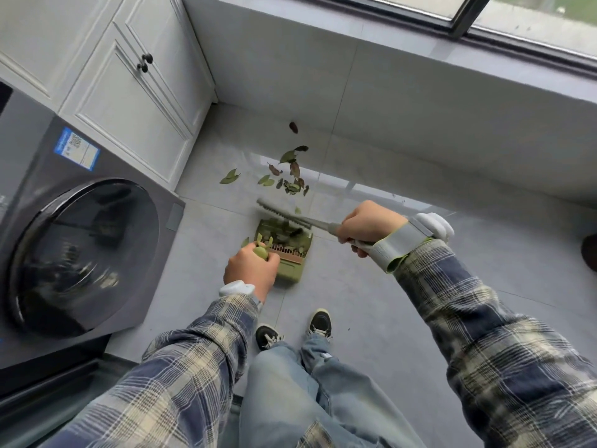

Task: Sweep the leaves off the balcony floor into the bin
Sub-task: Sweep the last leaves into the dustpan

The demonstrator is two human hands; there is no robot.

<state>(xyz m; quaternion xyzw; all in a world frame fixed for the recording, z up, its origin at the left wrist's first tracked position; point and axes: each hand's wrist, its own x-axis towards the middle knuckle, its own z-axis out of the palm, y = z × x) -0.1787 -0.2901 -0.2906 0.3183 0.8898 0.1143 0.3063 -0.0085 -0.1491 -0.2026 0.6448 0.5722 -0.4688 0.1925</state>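
The left hand (250,268) gripped the dustpan (290,270), the right hand (368,224) the brush (281,210), fingers (346,230) curled tight. A hasty stroke could scatter the leaves (292,176) sideways.

Glossy grey floor tiles (387,286), a matt green plastic dustpan (290,270), soft checked cloth sleeves (484,318).

The dustpan (290,273) sits mid-floor (387,318) holding leaves (284,236), with the brush (281,212) across its far edge. Loose leaves (292,171) lie farther off. A washing machine (80,247) stands left, a cabinet (135,92) beyond it, and a window (517,14) far right.
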